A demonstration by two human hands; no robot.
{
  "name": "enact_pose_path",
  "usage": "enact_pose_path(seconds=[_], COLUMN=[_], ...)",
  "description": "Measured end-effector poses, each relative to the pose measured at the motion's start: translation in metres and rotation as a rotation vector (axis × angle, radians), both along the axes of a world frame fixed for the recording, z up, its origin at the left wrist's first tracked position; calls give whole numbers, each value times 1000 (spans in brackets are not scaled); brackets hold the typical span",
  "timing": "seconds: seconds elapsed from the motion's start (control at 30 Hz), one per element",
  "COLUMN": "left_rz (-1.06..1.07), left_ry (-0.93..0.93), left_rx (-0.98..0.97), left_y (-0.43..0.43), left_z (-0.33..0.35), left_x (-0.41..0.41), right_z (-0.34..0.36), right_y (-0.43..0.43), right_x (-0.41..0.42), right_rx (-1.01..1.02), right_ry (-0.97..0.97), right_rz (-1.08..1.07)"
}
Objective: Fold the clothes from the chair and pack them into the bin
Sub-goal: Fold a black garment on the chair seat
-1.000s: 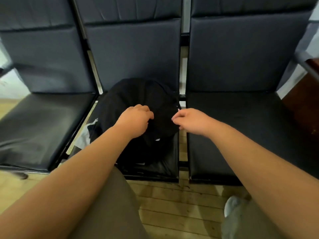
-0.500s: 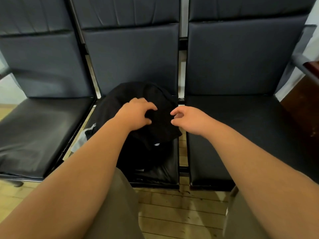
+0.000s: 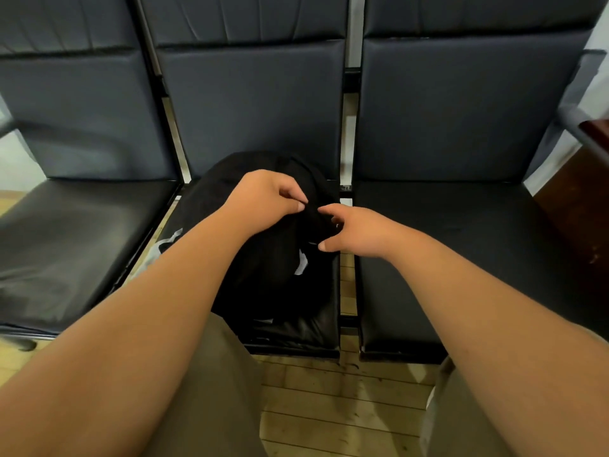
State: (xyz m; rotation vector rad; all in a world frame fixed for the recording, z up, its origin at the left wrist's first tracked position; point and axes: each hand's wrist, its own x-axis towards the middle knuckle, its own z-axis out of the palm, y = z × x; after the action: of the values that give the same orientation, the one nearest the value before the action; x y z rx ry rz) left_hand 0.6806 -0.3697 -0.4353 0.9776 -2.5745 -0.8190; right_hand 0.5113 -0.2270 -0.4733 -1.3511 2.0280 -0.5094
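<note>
- The clothes (image 3: pixel 273 258) lie in a dark, rumpled heap at the centre of the frame. They are on the seat of the middle chair (image 3: pixel 250 103) and fill most of it.
- The left hand (image 3: pixel 263 196) is just above centre, with its thumb and fingers curled and pinching a ridge of the black cloth at the top of the heap.
- The right hand (image 3: pixel 362 232) is just right of centre at the heap's edge. Its forefinger and thumb are spread apart on either side of a fold and have not closed on it.
- The cloth looks soft, limp and light. It should sag and bunch when lifted, and there is nothing fragile about it.
- A seam, collar or hem would give the best hold, with the hands set well apart so the garment hangs open. Which edge is pinched cannot be told.
- White patches (image 3: pixel 301 263) suggest a print or a second garment tangled in the heap.
- The bin is not in view.
</note>
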Motion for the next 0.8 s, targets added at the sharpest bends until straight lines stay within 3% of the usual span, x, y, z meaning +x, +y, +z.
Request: enact_pose_path(seconds=[0.2, 0.4, 0.6, 0.8], left_rz=[65, 48, 61, 131], left_ry=[282, 178, -96, 118], left_rx=[26, -389, -384, -235], left_y=[14, 42, 84, 77], left_z=[18, 24, 9, 14], left_x=[15, 18, 0, -2], right_z=[20, 48, 68, 82], right_y=[5, 20, 36, 59], right_x=[6, 10, 16, 12], right_rx=[-358, -576, -704, -775], right_ry=[22, -172, -271, -319], right_rz=[-190, -380, -483, -587])
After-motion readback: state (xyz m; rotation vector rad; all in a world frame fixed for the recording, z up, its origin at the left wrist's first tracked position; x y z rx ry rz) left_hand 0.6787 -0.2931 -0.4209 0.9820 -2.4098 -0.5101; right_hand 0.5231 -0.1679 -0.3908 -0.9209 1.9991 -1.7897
